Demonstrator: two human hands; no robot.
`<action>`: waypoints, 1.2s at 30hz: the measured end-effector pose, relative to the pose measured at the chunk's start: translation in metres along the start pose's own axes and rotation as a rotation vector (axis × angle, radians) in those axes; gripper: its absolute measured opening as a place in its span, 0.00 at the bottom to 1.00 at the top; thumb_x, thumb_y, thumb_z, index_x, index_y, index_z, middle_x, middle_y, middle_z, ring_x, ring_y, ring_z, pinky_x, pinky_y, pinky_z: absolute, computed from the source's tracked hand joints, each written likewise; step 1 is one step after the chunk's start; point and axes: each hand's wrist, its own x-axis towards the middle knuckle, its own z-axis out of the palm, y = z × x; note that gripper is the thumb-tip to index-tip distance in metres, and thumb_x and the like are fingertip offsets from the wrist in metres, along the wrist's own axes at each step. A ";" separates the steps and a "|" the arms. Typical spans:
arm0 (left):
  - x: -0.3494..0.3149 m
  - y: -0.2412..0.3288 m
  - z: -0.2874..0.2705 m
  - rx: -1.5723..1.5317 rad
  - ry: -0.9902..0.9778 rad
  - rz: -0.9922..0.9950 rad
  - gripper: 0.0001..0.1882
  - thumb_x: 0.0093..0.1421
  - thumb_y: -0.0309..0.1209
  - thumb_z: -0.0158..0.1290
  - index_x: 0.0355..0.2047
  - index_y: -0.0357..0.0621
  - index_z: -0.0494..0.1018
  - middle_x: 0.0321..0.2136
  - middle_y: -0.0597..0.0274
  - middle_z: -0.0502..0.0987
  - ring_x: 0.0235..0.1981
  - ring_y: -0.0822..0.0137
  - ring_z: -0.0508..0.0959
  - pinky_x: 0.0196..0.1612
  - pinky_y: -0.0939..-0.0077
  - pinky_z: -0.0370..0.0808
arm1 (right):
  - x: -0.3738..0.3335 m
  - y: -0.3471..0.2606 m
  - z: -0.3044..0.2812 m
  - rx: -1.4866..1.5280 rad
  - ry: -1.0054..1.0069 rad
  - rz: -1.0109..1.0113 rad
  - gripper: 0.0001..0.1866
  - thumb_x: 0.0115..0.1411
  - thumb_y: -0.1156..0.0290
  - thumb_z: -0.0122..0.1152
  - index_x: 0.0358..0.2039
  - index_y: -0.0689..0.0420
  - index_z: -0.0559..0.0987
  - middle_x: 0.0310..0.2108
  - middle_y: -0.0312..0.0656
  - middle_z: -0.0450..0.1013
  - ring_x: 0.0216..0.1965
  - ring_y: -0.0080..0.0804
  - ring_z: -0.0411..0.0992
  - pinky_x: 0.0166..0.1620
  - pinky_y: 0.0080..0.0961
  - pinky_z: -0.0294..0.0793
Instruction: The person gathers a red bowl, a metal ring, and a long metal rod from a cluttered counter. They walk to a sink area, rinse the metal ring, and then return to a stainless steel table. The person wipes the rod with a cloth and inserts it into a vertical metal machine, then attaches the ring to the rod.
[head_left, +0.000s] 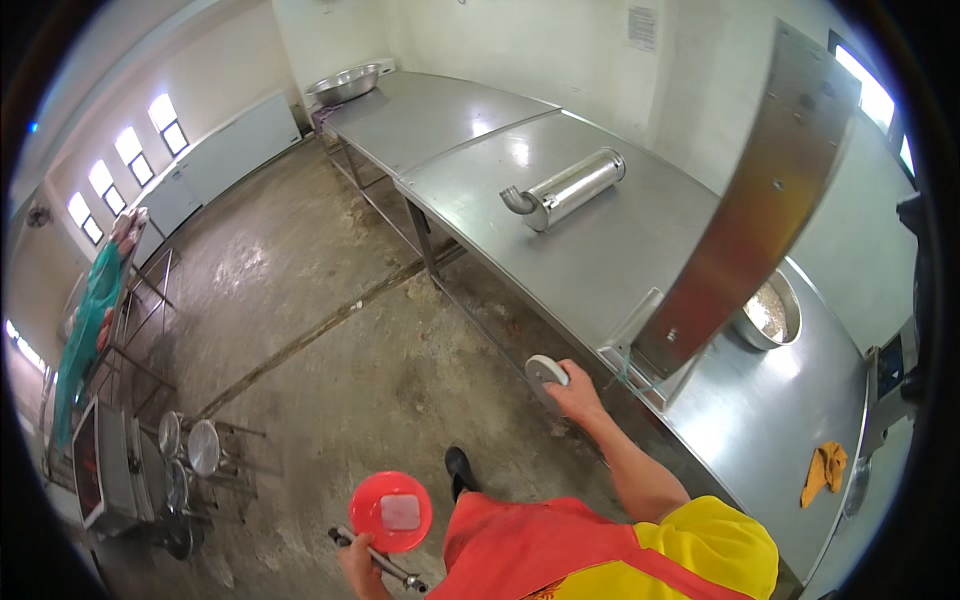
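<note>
My right hand (577, 394) is closed around a thick round disc (546, 378) with a pale rim and a grey side, held out beside the table edge. Down at the lower left, my left hand (362, 568) grips a metal bar (393, 568) with a dark end and a wider metal end. Right behind that hand is a red basin (365, 518) with a pale, squarish block (400, 511) in it; I cannot tell whether the hand touches the basin. On the steel table (480, 215) lies a shiny metal cylinder (578, 190) with a bent spout.
A tall steel panel (745, 210) rises from the table's near edge, partly covering a round pan (772, 310). An orange cloth (824, 473) lies near the table's right end, a large metal bowl (344, 85) at its far end. Metal stools (207, 448) stand left.
</note>
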 end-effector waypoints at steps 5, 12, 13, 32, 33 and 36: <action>0.095 0.095 0.160 0.109 -0.272 0.164 0.14 0.45 0.19 0.59 0.34 0.33 0.72 0.25 0.62 0.74 0.20 0.68 0.75 0.22 0.71 0.71 | 0.073 0.006 0.004 -0.049 0.261 0.104 0.22 0.51 0.68 0.61 0.47 0.62 0.75 0.44 0.57 0.76 0.47 0.52 0.76 0.51 0.39 0.73; 0.154 0.208 0.419 0.396 -0.598 0.238 0.09 0.43 0.22 0.64 0.21 0.36 0.73 0.18 0.63 0.72 0.15 0.67 0.73 0.17 0.68 0.68 | 0.166 -0.011 -0.016 -0.221 0.513 0.094 0.18 0.52 0.78 0.57 0.46 0.62 0.73 0.43 0.58 0.73 0.47 0.60 0.71 0.50 0.45 0.71; 0.158 0.218 0.459 0.401 -0.634 0.236 0.09 0.43 0.22 0.64 0.21 0.35 0.73 0.17 0.61 0.72 0.15 0.66 0.74 0.17 0.67 0.68 | 0.181 -0.005 -0.020 -0.280 0.544 0.065 0.18 0.52 0.78 0.56 0.45 0.62 0.73 0.42 0.57 0.72 0.47 0.60 0.71 0.49 0.46 0.71; 0.266 0.248 0.943 1.058 -0.959 0.601 0.14 0.41 0.31 0.62 0.22 0.28 0.77 0.20 0.48 0.78 0.25 0.55 0.83 0.22 0.61 0.77 | 0.316 0.087 -0.038 -0.636 0.586 0.285 0.28 0.45 0.63 0.76 0.46 0.57 0.76 0.58 0.54 0.66 0.63 0.56 0.59 0.65 0.55 0.55; 0.249 0.257 0.961 1.198 -1.022 0.544 0.17 0.40 0.35 0.65 0.21 0.30 0.76 0.19 0.52 0.78 0.22 0.61 0.81 0.23 0.59 0.76 | 0.313 0.082 -0.041 -0.616 0.607 0.319 0.27 0.45 0.64 0.75 0.45 0.57 0.76 0.57 0.54 0.67 0.63 0.56 0.60 0.64 0.55 0.56; 0.268 0.249 1.007 1.244 -1.076 0.781 0.20 0.39 0.39 0.66 0.26 0.32 0.79 0.22 0.45 0.81 0.26 0.54 0.83 0.32 0.61 0.80 | 0.316 0.084 -0.033 -0.678 0.667 0.389 0.30 0.48 0.68 0.72 0.52 0.57 0.72 0.61 0.57 0.63 0.64 0.57 0.59 0.61 0.56 0.59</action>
